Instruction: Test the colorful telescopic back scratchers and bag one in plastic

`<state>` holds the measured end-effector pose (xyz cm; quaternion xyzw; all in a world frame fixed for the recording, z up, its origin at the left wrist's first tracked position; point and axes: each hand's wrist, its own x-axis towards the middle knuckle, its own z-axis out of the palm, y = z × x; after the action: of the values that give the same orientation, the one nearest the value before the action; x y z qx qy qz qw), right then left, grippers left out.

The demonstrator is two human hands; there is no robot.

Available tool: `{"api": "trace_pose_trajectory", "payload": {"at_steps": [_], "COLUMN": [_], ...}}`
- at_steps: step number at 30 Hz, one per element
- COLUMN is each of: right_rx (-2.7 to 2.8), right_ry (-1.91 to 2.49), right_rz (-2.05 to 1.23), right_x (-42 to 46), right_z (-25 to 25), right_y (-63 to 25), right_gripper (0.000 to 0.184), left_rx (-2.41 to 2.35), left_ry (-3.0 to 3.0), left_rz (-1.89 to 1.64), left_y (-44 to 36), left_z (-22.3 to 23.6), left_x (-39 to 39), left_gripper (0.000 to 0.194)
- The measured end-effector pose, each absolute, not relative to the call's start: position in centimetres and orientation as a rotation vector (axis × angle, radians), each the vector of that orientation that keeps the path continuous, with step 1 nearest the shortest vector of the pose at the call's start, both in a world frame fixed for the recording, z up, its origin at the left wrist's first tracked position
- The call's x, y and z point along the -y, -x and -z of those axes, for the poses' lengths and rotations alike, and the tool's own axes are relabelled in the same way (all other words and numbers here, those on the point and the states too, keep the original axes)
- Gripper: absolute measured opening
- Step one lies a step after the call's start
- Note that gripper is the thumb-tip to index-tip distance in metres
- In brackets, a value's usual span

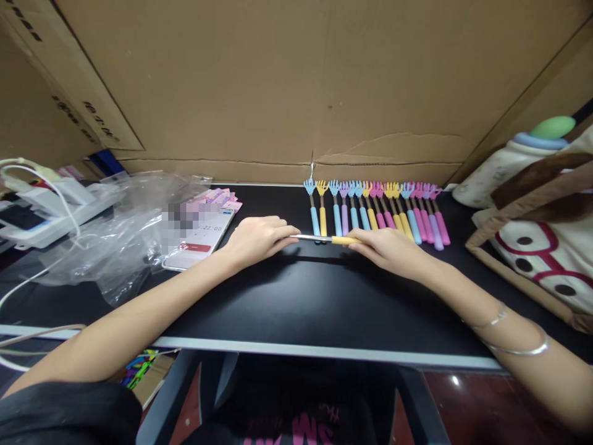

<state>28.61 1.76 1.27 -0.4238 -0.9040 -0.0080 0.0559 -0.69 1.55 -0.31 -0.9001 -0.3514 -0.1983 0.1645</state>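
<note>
Between my two hands, a telescopic back scratcher (340,240) with a yellow handle and a metal rod is held level above the black desk. My left hand (262,238) pinches the rod's left end; the scratcher's head is hidden by the fingers. Around the yellow handle, my right hand (389,250) is closed with thumb and fingers. Behind the right hand lies a row of several back scratchers (375,213) in blue, yellow, purple and pink, their hand-shaped heads pointing to the back of the desk.
Left of my left hand lie a phone (204,238) with a timer, pink packaging (215,199) and a crumpled clear plastic bag (120,228). A white power strip (60,210) with cables sits far left. A bottle (504,167) and fabric bag (551,247) stand right. Cardboard (287,80) walls the back.
</note>
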Motion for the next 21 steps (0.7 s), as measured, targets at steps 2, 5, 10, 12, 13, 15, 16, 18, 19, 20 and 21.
{"api": "trace_pose_trajectory", "payload": {"at_steps": [2,5,10,12,13,15,16,18,19,20,21], "right_rx": [2.743,2.73,2.72,2.703,2.691,2.658,2.64,2.611,2.605,2.603,2.606], "right_ry": [1.266,1.242,1.188,1.155,1.13,1.06,1.021,0.956,0.94,0.938,0.949], "right_rz": [0.038,0.074,0.193,0.274,0.318,0.403,0.443,0.52,0.551,0.575,0.59], "right_x": [-1.7,-1.7,-1.8,-1.8,-1.8,-1.6,-1.5,-1.3,-1.2,-1.1,-1.0], "right_z": [-1.1,-0.9,-0.8,-0.7,-0.7,-0.7,-0.7,-0.8,-0.9,-1.0,-1.1], "right_y": [-28.7,-28.7,-28.7,-28.7,-28.7,-28.7,-28.6,-28.5,-28.4,-28.4,-28.3], "right_gripper": [0.035,0.033,0.032,0.031,0.031,0.03,0.031,0.033,0.033,0.034,0.035], "left_rx": [1.041,1.112,1.321,1.433,1.486,1.571,1.592,1.595,1.587,1.576,1.564], "left_ry": [2.599,2.664,2.825,2.912,2.964,3.077,3.138,3.247,3.284,3.308,3.32], "left_rz": [0.549,0.521,0.515,0.547,0.568,0.612,0.627,0.641,0.645,0.65,0.655], "left_y": [0.6,0.4,-0.1,-0.3,-0.4,-0.6,-0.6,-0.6,-0.6,-0.6,-0.6], "left_z": [0.4,0.5,0.4,0.3,0.3,0.2,0.2,0.1,0.1,0.2,0.2], "left_x": [-1.5,-1.3,-0.8,-0.6,-0.5,-0.4,-0.4,-0.4,-0.5,-0.5,-0.5], "left_gripper": [0.036,0.034,0.028,0.026,0.026,0.028,0.029,0.033,0.034,0.036,0.036]}}
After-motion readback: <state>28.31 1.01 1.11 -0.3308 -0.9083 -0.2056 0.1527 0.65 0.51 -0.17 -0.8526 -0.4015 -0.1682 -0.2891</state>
